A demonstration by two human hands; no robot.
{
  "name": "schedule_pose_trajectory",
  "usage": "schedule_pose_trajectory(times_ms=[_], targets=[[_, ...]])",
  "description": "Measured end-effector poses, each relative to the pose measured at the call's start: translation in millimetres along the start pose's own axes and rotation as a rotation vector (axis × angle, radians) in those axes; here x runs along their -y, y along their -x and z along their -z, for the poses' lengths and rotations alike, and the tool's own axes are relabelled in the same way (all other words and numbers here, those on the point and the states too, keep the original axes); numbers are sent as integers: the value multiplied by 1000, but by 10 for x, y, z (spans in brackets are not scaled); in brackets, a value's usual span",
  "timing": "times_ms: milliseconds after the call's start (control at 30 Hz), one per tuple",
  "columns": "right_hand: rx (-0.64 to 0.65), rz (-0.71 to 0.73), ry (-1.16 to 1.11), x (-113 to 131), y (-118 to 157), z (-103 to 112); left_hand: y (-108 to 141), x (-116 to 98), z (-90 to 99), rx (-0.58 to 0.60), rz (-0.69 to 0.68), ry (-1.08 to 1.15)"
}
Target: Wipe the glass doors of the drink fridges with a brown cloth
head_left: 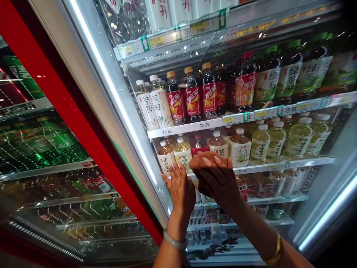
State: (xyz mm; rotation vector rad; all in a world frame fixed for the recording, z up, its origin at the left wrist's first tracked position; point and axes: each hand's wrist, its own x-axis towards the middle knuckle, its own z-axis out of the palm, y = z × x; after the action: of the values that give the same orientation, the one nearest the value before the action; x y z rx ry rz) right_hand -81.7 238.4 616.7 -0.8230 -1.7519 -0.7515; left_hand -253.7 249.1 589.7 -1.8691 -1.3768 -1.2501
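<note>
My left hand (180, 188), with a pale bangle at the wrist, is raised with its fingers stretched out, flat against what looks like the cooler's glass door. Behind its fingertips stand a white-labelled tea bottle (165, 158) and a pale yellow drink bottle (182, 150). Just to the right, my right hand (220, 182) is closed on a brown, cloth-like piece (202, 160), whose exact kind is hard to make out. A gold bracelet circles that wrist. Partly hidden behind this hand is a brown tea bottle (219, 143) with a white cap.
Red-labelled tea bottles (192, 98) and green-capped bottles (290, 70) line the shelf above. A bright light strip (111, 85) runs along the left frame. Beyond the red door frame (83, 137), another cooler holds green bottles (55, 137). Lower shelves carry more drinks.
</note>
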Motion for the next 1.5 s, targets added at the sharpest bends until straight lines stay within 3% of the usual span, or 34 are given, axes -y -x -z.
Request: schedule_pose_trajectory(times_ms=[200, 400, 533, 667, 800, 900, 1000, 1167, 1267, 1367, 1500], targets=[[-87, -65, -57, -153, 276, 63, -37, -325, -109, -51, -70, -6], [-112, 19, -53, -478, 10, 232, -93, -542, -261, -129, -27, -37], [-124, -36, -43, -757, 135, 403, -163, -696, -308, -164, -58, -48], [-128, -52, -80, -760, 287, 381, -204, -870, -358, -171, -70, -46], [-126, 19, -119, -787, 79, 418, -223, -1005, -414, -207, -113, -32], [-147, 12, -117, -967, -32, 553, -234, -1115, -438, -186, -157, -20], [-171, -57, -103, -1127, 102, 653, -240, -1243, -455, -114, -142, -9], [-158, -83, -94, -1084, 364, 594, -240, -1406, -490, -85, -134, -2], [-154, -48, -109, -1093, 252, 593, -239, -1448, -508, -99, -128, -21], [-169, -61, -106, -1249, 124, 715, -239, -1475, -514, -87, -118, -60], [-157, -138, -74, -1412, 247, 885, -254, -1522, -506, -80, -103, -44]])
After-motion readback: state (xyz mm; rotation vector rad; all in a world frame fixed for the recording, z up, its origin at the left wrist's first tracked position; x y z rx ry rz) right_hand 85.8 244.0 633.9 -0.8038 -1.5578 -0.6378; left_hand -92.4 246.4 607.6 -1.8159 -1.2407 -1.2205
